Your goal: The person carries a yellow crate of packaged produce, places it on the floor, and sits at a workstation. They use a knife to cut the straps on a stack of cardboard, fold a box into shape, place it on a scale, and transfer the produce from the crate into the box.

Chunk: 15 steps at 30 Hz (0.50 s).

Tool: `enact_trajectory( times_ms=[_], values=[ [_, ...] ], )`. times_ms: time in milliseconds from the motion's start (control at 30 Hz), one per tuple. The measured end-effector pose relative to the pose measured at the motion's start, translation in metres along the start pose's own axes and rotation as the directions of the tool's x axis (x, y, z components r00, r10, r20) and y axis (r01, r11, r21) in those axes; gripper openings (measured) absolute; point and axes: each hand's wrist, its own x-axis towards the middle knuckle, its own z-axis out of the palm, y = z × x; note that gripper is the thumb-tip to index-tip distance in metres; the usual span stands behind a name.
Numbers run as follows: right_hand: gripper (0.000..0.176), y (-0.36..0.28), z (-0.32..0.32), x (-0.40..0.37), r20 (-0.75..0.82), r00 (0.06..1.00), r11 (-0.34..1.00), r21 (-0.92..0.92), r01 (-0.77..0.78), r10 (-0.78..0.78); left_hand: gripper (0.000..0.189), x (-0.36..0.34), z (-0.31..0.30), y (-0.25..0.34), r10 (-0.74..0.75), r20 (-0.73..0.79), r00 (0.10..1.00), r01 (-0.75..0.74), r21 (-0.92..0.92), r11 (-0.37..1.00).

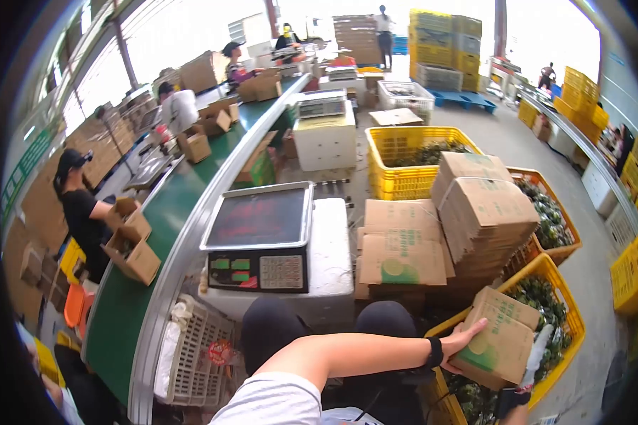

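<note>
The left hand (pixel 464 341) was closed on the near-left edge of a flat cardboard carton (pixel 503 338), thumb over its top face, the arm reaching across the body to the right. The carton lay to the right of that hand, tilted, its long axis running from upper left to lower right above the yellow crate (pixel 556 280) of dark green fruit. Only a sliver of the right hand (pixel 519 416) showed below the carton at the bottom edge, so its grip could not be told.
</note>
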Motion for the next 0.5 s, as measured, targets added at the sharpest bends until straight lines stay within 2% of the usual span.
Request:
enact_trajectory(
  times_ms=[67, 133, 200, 267, 333, 367, 433, 467, 500],
  values=[
    [0.059, -0.011, -0.031, 0.019, 0.175, 0.983, 0.971, -0.219, 0.093, -0.055, 0.104, -0.011, -0.01, 0.001, 0.028, 0.211, 0.977, -0.012, -0.076, 0.997],
    [0.059, -0.025, -0.106, 0.049, 0.349, 0.932, 0.896, -0.379, 0.232, -0.093, 0.099, -0.017, -0.02, -0.003, 0.099, 0.352, 0.931, -0.036, -0.18, 0.983],
    [0.059, -0.055, -0.202, 0.107, 0.524, 0.845, 0.778, -0.487, 0.397, -0.104, 0.099, -0.057, -0.023, 0.0, 0.233, 0.34, 0.911, -0.114, -0.334, 0.936],
    [0.059, -0.084, -0.249, 0.214, 0.705, 0.702, 0.636, -0.496, 0.591, -0.102, 0.098, -0.079, -0.039, -0.002, 0.397, 0.336, 0.854, -0.199, -0.495, 0.846],
    [0.059, -0.106, -0.235, 0.346, 0.854, 0.512, 0.478, -0.414, 0.775, -0.089, 0.094, -0.1, -0.066, 0.002, 0.486, 0.267, 0.832, -0.255, -0.594, 0.763],
    [0.059, -0.125, -0.216, 0.417, 0.908, 0.412, 0.389, -0.354, 0.851, -0.074, 0.092, -0.109, -0.08, 0.005, 0.562, 0.186, 0.806, -0.304, -0.684, 0.663],
    [0.059, -0.107, 0.018, 0.426, 0.976, 0.217, 0.186, -0.207, 0.96, -0.032, 0.088, -0.143, -0.108, 0.012, 0.694, 0.011, 0.72, -0.432, -0.775, 0.461],
    [0.059, -0.089, 0.156, 0.369, 0.991, 0.133, 0.076, -0.133, 0.988, -0.004, 0.088, -0.161, -0.127, 0.017, 0.757, -0.003, 0.653, -0.468, -0.788, 0.4],
    [0.059, -0.075, 0.288, 0.297, 0.997, 0.069, -0.037, -0.068, 0.997, 0.034, 0.085, -0.177, -0.143, 0.024, 0.762, -0.149, 0.63, -0.539, -0.79, 0.291]
  ],
)
